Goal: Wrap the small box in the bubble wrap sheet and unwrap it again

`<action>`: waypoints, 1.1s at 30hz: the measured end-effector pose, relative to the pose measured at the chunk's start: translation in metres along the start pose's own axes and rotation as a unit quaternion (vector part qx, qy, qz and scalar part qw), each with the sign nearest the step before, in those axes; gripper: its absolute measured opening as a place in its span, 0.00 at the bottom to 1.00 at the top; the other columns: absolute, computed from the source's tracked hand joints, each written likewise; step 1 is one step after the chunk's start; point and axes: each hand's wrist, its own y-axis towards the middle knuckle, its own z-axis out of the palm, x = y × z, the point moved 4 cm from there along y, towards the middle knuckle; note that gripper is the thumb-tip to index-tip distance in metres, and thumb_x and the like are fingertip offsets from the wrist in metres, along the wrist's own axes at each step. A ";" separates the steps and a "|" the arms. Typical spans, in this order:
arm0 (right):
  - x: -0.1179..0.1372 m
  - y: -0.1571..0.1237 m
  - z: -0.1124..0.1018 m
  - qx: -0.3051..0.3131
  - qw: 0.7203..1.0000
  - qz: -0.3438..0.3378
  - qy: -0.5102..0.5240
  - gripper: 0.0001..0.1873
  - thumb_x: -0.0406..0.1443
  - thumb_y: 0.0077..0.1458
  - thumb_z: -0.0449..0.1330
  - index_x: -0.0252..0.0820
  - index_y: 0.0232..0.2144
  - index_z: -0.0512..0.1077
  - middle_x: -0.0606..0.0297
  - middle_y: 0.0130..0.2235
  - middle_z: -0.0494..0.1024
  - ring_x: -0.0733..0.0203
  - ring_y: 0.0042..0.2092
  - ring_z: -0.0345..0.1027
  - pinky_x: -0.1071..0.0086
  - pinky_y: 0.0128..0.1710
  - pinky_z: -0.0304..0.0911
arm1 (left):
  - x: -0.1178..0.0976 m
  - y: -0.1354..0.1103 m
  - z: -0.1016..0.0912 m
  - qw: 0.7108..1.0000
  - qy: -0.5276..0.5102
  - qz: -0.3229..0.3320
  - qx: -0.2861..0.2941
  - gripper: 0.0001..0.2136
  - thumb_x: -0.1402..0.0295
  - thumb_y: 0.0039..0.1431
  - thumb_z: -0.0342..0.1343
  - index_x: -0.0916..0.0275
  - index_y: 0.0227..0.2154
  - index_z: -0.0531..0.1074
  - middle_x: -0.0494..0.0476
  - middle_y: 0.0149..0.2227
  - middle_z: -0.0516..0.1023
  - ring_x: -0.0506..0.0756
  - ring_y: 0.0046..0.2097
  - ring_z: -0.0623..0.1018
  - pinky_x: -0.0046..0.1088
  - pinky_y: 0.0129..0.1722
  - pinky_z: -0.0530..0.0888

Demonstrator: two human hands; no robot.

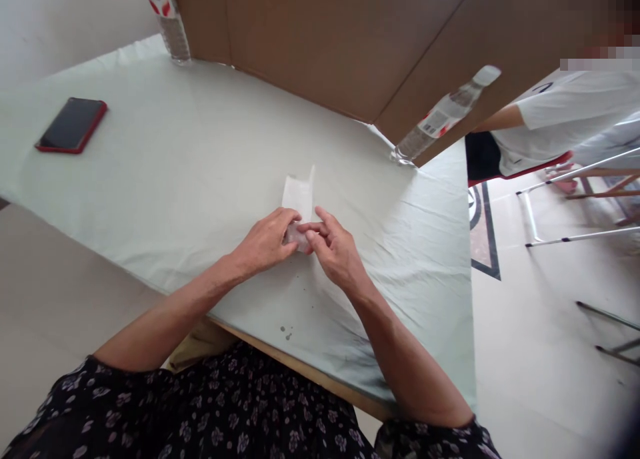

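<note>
A small white, slightly see-through sheet (299, 195) lies on the cloth-covered table, its far edge raised at the right corner. Whether it is paper or thin plastic I cannot tell. At its near end a bunched or rolled part shows between my fingers. My left hand (267, 240) curls its thumb and fingers around the left side of that part. From the right, my right hand (336, 247) presses thumb and fingers on it, with one finger held out. The fingertips partly hide the near end.
Brown cardboard panels (300, 45) stand along the table's back, with a clear bottle (173, 29) at the left and another bottle (440, 122) at the right. A red-cased phone (73, 125) lies at far left. Water drops (286, 332) dot the cloth. A person (560, 112) sits beyond the right side.
</note>
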 end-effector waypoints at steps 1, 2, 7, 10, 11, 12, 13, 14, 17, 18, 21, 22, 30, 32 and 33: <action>0.002 -0.003 0.001 0.011 0.999 -0.022 -0.027 0.30 0.39 0.63 0.53 0.39 0.66 0.58 0.54 0.49 0.82 0.61 0.33 0.75 0.62 0.39 0.73 | 0.001 -0.001 0.000 1.000 -0.020 -0.006 -0.005 0.16 0.72 0.54 0.58 0.61 0.47 0.69 0.55 0.41 0.76 0.52 0.35 0.73 0.29 0.38 0.71; 0.005 -0.006 0.002 0.019 0.997 -0.044 -0.064 0.30 0.37 0.63 0.53 0.40 0.66 0.58 0.53 0.51 0.81 0.60 0.35 0.76 0.61 0.40 0.73 | 0.001 -0.001 0.000 0.999 -0.043 -0.012 -0.007 0.19 0.72 0.53 0.58 0.61 0.49 0.68 0.55 0.42 0.76 0.51 0.34 0.73 0.29 0.37 0.72; 0.015 -0.012 0.011 0.027 0.956 -0.099 -0.275 0.33 0.33 0.63 0.50 0.38 0.69 0.52 0.49 0.56 0.79 0.50 0.44 0.78 0.60 0.38 0.72 | -0.002 -0.002 -0.001 0.989 -0.103 -0.095 -0.054 0.15 0.70 0.53 0.60 0.61 0.44 0.67 0.56 0.44 0.74 0.49 0.31 0.72 0.30 0.35 0.72; 0.018 -0.010 0.008 0.045 0.946 -0.111 -0.300 0.37 0.29 0.60 0.49 0.37 0.70 0.49 0.49 0.56 0.79 0.48 0.44 0.78 0.59 0.37 0.72 | -0.004 0.000 0.003 0.988 -0.067 -0.120 -0.075 0.09 0.67 0.55 0.61 0.61 0.35 0.67 0.52 0.38 0.72 0.49 0.30 0.70 0.31 0.36 0.71; 0.017 -0.008 0.005 0.054 0.952 -0.115 -0.279 0.38 0.28 0.59 0.48 0.38 0.70 0.49 0.50 0.56 0.79 0.50 0.42 0.79 0.59 0.37 0.72 | -0.004 0.001 0.005 0.989 -0.057 -0.119 -0.073 0.08 0.68 0.55 0.61 0.61 0.34 0.66 0.51 0.37 0.71 0.49 0.30 0.69 0.31 0.36 0.70; 0.016 -0.005 0.002 0.066 0.960 -0.116 -0.245 0.38 0.27 0.58 0.48 0.40 0.70 0.50 0.52 0.55 0.80 0.53 0.39 0.78 0.59 0.37 0.72 | -0.004 0.002 0.006 0.990 -0.048 -0.115 -0.070 0.07 0.69 0.55 0.60 0.60 0.33 0.66 0.51 0.36 0.71 0.50 0.30 0.69 0.31 0.36 0.70; 0.013 -0.002 -0.002 0.077 0.970 -0.113 -0.200 0.37 0.27 0.58 0.49 0.41 0.69 0.51 0.54 0.54 0.81 0.56 0.35 0.78 0.60 0.37 0.73 | -0.004 0.003 0.008 0.991 -0.041 -0.110 -0.066 0.07 0.71 0.55 0.60 0.60 0.33 0.66 0.50 0.35 0.70 0.50 0.31 0.69 0.31 0.36 0.70; 0.009 0.001 -0.006 0.080 0.980 -0.103 -0.150 0.36 0.28 0.58 0.49 0.43 0.68 0.54 0.56 0.52 0.81 0.60 0.31 0.76 0.61 0.36 0.73 | -0.003 0.004 0.009 0.992 -0.032 -0.105 -0.063 0.06 0.72 0.54 0.59 0.60 0.33 0.66 0.50 0.35 0.70 0.50 0.31 0.70 0.31 0.36 0.70; -0.007 0.014 -0.020 0.014 0.998 -0.062 -0.028 0.28 0.33 0.59 0.53 0.43 0.62 0.62 0.60 0.47 0.82 0.67 0.25 0.70 0.64 0.32 0.72 | -0.001 0.006 0.008 0.994 0.001 -0.097 -0.051 0.07 0.71 0.53 0.60 0.60 0.33 0.67 0.52 0.37 0.70 0.51 0.33 0.71 0.32 0.38 0.71; -0.013 0.018 -0.024 -0.019 0.998 -0.055 -0.009 0.26 0.35 0.59 0.55 0.42 0.60 0.65 0.60 0.45 0.82 0.67 0.25 0.70 0.65 0.31 0.71 | -0.001 0.006 0.007 0.994 0.013 -0.097 -0.044 0.08 0.70 0.53 0.60 0.60 0.34 0.67 0.52 0.38 0.70 0.51 0.33 0.71 0.32 0.38 0.72; -0.023 0.029 -0.028 -0.063 0.996 -0.064 -0.014 0.24 0.37 0.57 0.58 0.41 0.56 0.68 0.62 0.42 0.81 0.67 0.28 0.69 0.67 0.31 0.68 | -0.002 0.007 0.005 0.996 0.044 -0.079 -0.029 0.10 0.68 0.54 0.60 0.61 0.39 0.69 0.55 0.44 0.72 0.51 0.31 0.72 0.33 0.36 0.73; -0.024 0.033 -0.027 -0.060 0.995 -0.076 -0.024 0.25 0.37 0.57 0.58 0.41 0.56 0.68 0.62 0.42 0.81 0.67 0.29 0.68 0.68 0.31 0.67 | -0.003 0.006 0.004 0.996 0.053 -0.065 -0.032 0.12 0.68 0.54 0.60 0.61 0.42 0.69 0.56 0.46 0.72 0.50 0.31 0.72 0.33 0.35 0.73; -0.023 0.060 -0.012 0.024 0.988 -0.098 -0.116 0.25 0.33 0.57 0.56 0.45 0.58 0.69 0.63 0.44 0.83 0.65 0.31 0.68 0.66 0.36 0.66 | -0.012 0.002 0.009 0.983 0.130 0.096 -0.092 0.16 0.73 0.59 0.54 0.61 0.50 0.72 0.62 0.56 0.73 0.54 0.41 0.79 0.31 0.38 0.77; -0.025 0.063 -0.011 0.032 0.989 -0.090 -0.113 0.24 0.34 0.58 0.57 0.45 0.57 0.70 0.64 0.42 0.83 0.65 0.31 0.68 0.66 0.37 0.66 | -0.011 0.003 0.010 0.979 0.143 0.119 -0.088 0.14 0.73 0.60 0.53 0.62 0.48 0.74 0.62 0.55 0.75 0.56 0.44 0.80 0.32 0.40 0.78; -0.026 0.064 -0.011 0.030 0.990 -0.088 -0.105 0.23 0.35 0.58 0.58 0.45 0.56 0.71 0.64 0.42 0.83 0.65 0.30 0.68 0.66 0.37 0.67 | -0.010 0.003 0.011 0.978 0.143 0.123 -0.085 0.12 0.73 0.60 0.53 0.62 0.46 0.74 0.62 0.54 0.76 0.57 0.46 0.80 0.32 0.40 0.78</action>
